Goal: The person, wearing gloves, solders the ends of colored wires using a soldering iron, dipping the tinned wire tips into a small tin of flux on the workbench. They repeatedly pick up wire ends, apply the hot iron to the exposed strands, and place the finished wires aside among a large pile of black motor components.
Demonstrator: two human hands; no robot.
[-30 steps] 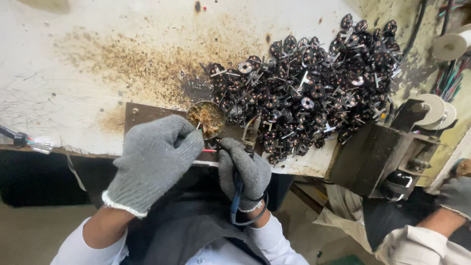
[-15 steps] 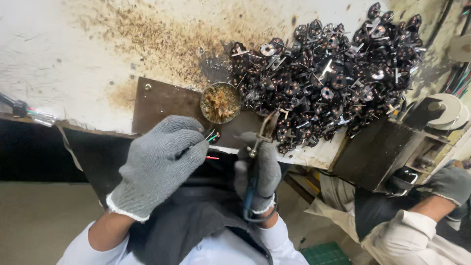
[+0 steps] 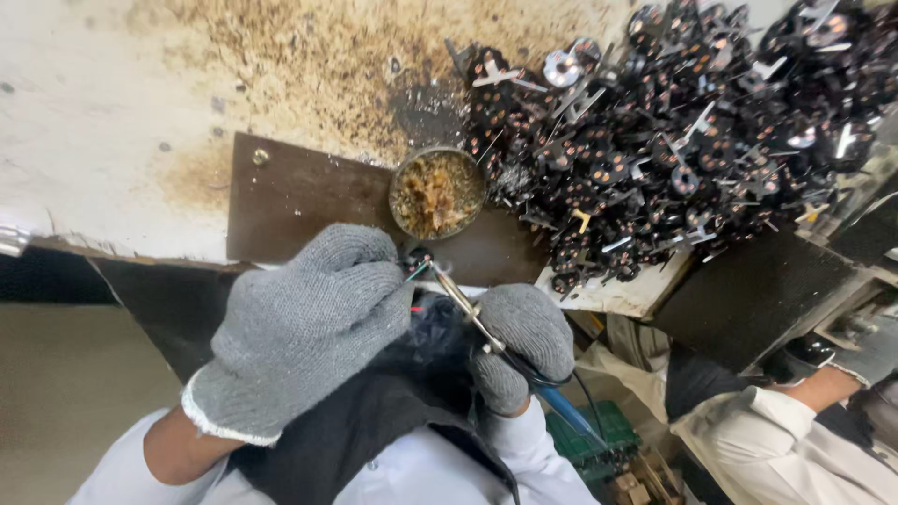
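Your left hand (image 3: 304,327) is in a grey knit glove, and its grip is closed around a small dark part (image 3: 418,259) with thin red and green wires (image 3: 414,288) poking out near your fingertips. The part sits right at the front edge of the surface (image 3: 103,140), over the brown plate (image 3: 299,192), and most of it is hidden by the glove.

Your right hand (image 3: 519,341), same kind of glove, is wrapped tight around a soldering iron (image 3: 468,309). The metal tip points up and left and meets the part right by the wires. The blue handle (image 3: 571,411) and its cord trail down past your wrist.

Just beyond the tip there's a small round tin (image 3: 437,192) full of crusty brown gunk, sitting on the plate. Right beside it, on the right, is a big pile (image 3: 673,140) of the same dark parts with shiny metal tabs, heaped all over the surface. The surface itself is white and speckled with brown stains around the tin.

Off to the lower right there's someone else's gloved hand (image 3: 865,346) and a white sleeve (image 3: 795,440), well apart from yours.
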